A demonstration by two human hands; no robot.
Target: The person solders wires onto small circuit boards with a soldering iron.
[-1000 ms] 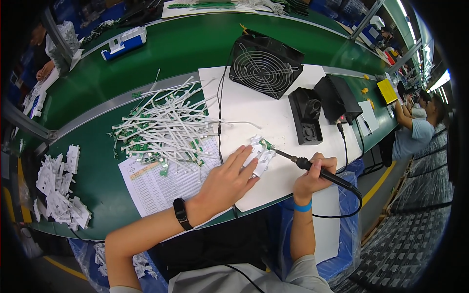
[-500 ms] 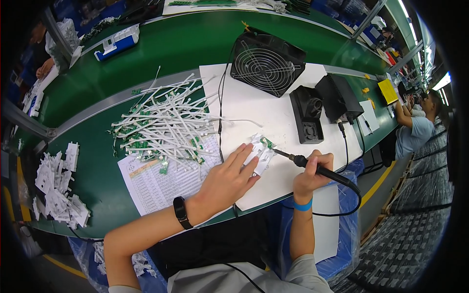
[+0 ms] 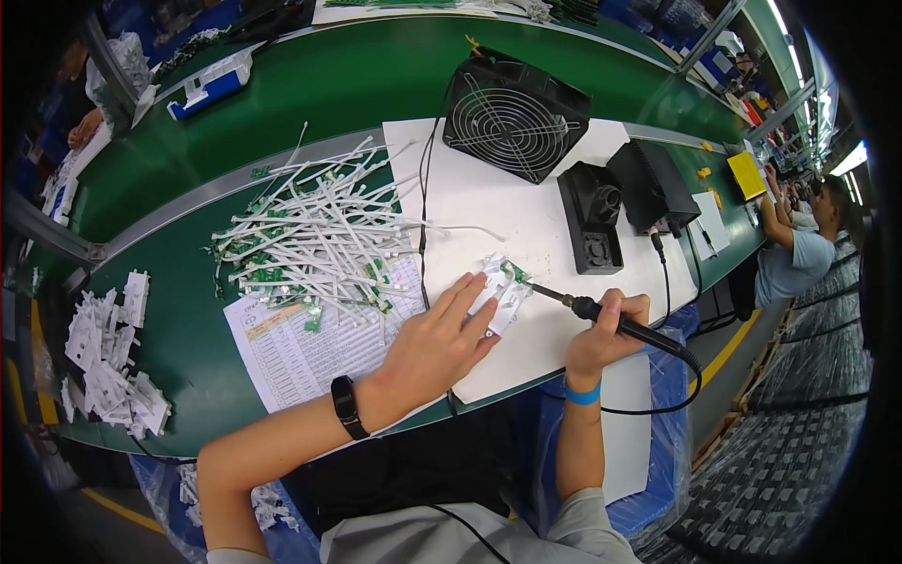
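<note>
My left hand presses its outstretched fingers on the left side of a white plastic part, holding it on the white sheet. A small green circuit board lies at the far end of this part. Wrapped round the black handle of a soldering iron is my right hand. The iron slants in from the right, and its tip is at the edge of the board; whether it touches is too small to tell.
Left of the white sheet lies a heap of white cables with green boards, over a printed paper. White plastic parts pile up farther left. A black fan, iron stand and black box stand beyond my hands.
My right hand and the iron have shifted very slightly, with the tip still by the board. On the green belt, the blue-and-white unit has moved left. My left hand stays in place.
</note>
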